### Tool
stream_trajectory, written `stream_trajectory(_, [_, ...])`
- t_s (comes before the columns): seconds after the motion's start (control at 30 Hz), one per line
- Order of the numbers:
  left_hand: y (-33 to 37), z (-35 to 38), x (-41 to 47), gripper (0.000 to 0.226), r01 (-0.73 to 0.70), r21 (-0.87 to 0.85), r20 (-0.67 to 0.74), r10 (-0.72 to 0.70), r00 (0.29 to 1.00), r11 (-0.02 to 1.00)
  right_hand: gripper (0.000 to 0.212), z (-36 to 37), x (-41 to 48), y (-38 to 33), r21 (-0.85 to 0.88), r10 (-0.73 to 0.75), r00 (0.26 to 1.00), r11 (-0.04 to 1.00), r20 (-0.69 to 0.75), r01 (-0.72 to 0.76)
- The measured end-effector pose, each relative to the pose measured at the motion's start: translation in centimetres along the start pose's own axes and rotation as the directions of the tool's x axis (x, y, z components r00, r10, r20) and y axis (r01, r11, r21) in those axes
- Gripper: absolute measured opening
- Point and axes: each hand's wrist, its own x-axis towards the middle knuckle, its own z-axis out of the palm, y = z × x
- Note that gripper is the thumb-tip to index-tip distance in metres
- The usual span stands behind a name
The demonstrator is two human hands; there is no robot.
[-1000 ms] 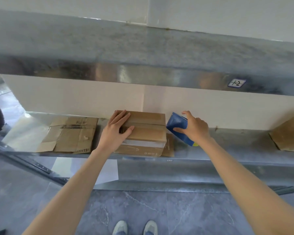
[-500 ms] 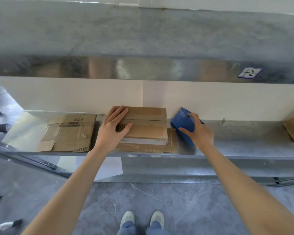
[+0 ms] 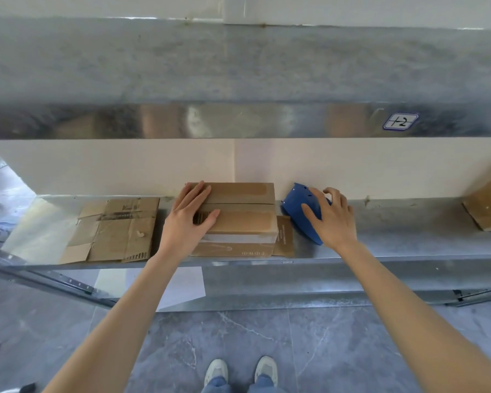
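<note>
A closed cardboard box (image 3: pixel 244 219) sits on the middle metal shelf (image 3: pixel 408 245) against the wall. My left hand (image 3: pixel 187 219) rests flat on the box's left top, fingers straight. Just right of the box a blue packet (image 3: pixel 298 202) lies tilted on the shelf. My right hand (image 3: pixel 332 219) holds it, thumb across its face and fingers curled over its far edge; the palm hides its right side.
A flattened cardboard sheet (image 3: pixel 116 228) lies left of the box and a small brown piece (image 3: pixel 284 236) pokes out beneath it. Another cardboard box (image 3: pixel 488 208) stands at far right. The upper shelf (image 3: pixel 238 120) overhangs, with a label (image 3: pixel 400 121). White paper (image 3: pixel 179 285) lies below.
My right hand has lowered the blue packet from the air onto the shelf beside the box, and its fingers have spread. The left hand has stayed on the box.
</note>
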Motion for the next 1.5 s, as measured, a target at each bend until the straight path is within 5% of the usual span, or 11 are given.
stream_trajectory(0.17, [0.0, -0.1, 0.0, 0.062, 0.0, 0.07, 0.015, -0.001, 1.0, 0.998, 0.046, -2.9, 0.4, -7.4, 0.329, -0.199, 0.971, 0.916, -0.131, 0.232])
stream_trajectory(0.37, [-0.1, -0.4, 0.0, 0.068, -0.047, 0.057, 0.043, 0.044, 0.998, 0.997, 0.055, -2.6, 0.4, -13.7, 0.243, -0.609, 0.752, 0.792, 0.252, 0.559])
stream_trajectory(0.5, [-0.5, -0.3, 0.0, 0.081, -0.089, 0.027, 0.068, 0.087, 0.994, 0.996, 0.059, -1.4, 0.7, -13.2, 0.051, -0.618, 0.708, 0.765, 0.342, 0.642])
stream_trajectory(0.97, [-0.8, -0.4, -0.2, 0.069, -0.238, 0.158, 0.082, 0.227, 0.97, 0.958, 0.062, -1.2, 0.1, -13.2, 0.026, -0.627, 0.741, 0.767, 0.242, 0.641])
stream_trajectory(1.13, [-0.6, -0.7, 0.0, 0.068, -0.182, 0.156, 0.129, 0.163, 0.978, 0.971, 0.061, -0.9, 0.6, -13.2, -0.002, -0.61, 0.724, 0.764, 0.322, 0.645])
stream_trajectory(1.33, [-0.4, -0.4, -0.3, 0.077, -0.144, 0.078, 0.066, 0.139, 0.988, 0.987, 0.064, -1.0, 0.0, -13.1, 0.058, -0.59, 0.782, 0.804, 0.202, 0.592])
stream_trajectory(1.5, [-0.3, -0.2, -0.2, 0.078, -0.112, 0.075, 0.06, 0.108, 0.992, 0.991, 0.068, -0.6, 0.4, -13.3, -0.038, -0.547, 0.795, 0.817, 0.262, 0.575])
